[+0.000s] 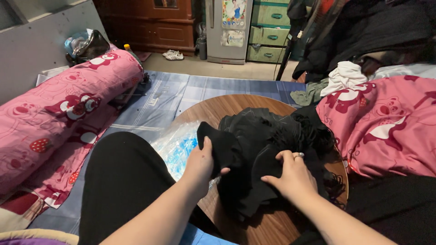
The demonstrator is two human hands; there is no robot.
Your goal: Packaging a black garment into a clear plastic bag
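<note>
My left grip is closed on a fold of the black garment, thumb up along its near-left edge and fingers tucked under the cloth. My right grip lies curled on top of the same garment, fingers bent and pinching a flap of it, a ring on one finger. The garment sits bunched in a heap on the round wooden worktop, covering most of its middle and right side, with a frayed edge hanging over the right rim.

Just left of the garment, a clear plastic bag with blue showing through lies on the worktop's left edge, touching my left wrist. My black-clad leg presses in beside it. The bare wood at the far-left rim and in front of my hands is the only open surface. A pink printed bolster lies well to the left on the blue checked mat, and a pink printed blanket crowds the worktop's right rim, with a white cloth beyond it.
</note>
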